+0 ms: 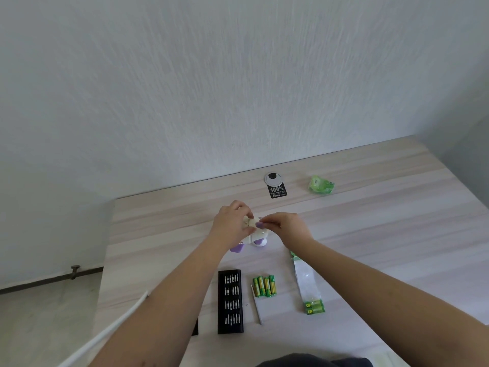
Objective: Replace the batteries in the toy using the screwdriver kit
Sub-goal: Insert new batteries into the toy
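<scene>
A dark patch of clothing (pixel 315 360) sits at the bottom edge, and both bare forearms reach away from it over the pale wood-grain surface (pixel 383 234). Between the arms lies a black bit tray (pixel 230 301), its long axis running away from the camera, with four rows of small metal bits. Just right of it four green-and-yellow batteries (pixel 264 286) lie side by side, their lengths also pointing roughly away, resting on the far end of a thin grey card (pixel 258 305). Further right, a torn clear wrapper (pixel 307 283) holds two more batteries (pixel 315 307) lying crosswise at its near end.

Beyond these, the white-and-purple toy (pixel 255 233) rests on the surface in the middle, its purple feet toward the camera. The left hand (pixel 231 222) curls around the toy's far end, gripping it. The right hand (pixel 287 226) pinches at the toy's top with thumb and fingertips; what it pinches is too small to tell.

Near the wall lie a crumpled green wrapper (pixel 321 184), a round grey cable port (pixel 273 178) and a black sticker (pixel 277 191).
</scene>
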A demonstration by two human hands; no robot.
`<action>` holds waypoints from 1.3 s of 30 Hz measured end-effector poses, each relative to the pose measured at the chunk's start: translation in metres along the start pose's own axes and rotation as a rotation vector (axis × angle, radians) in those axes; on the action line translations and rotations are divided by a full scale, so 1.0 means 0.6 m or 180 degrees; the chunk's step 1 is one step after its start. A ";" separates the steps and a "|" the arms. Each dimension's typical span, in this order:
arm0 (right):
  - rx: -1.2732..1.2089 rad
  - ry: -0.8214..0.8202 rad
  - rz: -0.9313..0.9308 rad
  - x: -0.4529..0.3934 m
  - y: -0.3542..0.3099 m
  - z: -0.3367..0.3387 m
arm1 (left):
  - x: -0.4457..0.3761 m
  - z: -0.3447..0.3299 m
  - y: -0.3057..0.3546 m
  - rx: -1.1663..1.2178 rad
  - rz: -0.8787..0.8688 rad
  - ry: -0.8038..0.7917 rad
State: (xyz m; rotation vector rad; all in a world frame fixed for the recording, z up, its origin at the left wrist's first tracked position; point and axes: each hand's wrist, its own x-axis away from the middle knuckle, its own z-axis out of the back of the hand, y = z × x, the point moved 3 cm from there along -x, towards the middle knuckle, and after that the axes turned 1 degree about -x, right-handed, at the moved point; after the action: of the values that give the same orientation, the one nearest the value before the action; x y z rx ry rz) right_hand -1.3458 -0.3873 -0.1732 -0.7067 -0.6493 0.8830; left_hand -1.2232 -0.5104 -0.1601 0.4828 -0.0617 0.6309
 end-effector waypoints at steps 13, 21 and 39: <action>0.0658 -0.0020 0.0359 -0.010 -0.006 -0.002 | 0.000 0.002 0.000 -0.0135 0.0007 0.0035; 0.1056 -0.0112 0.0521 -0.015 -0.014 -0.006 | 0.000 0.004 0.000 -0.0188 0.0015 0.0008; 0.1697 -0.0242 0.0432 -0.013 -0.031 -0.008 | 0.004 0.009 0.000 -0.0010 -0.0032 -0.0068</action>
State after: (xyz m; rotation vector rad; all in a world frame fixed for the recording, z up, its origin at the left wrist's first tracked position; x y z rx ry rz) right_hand -1.3377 -0.4037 -0.1636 -0.2389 -0.4062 1.1538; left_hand -1.2209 -0.5117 -0.1550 0.4867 -0.0803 0.6159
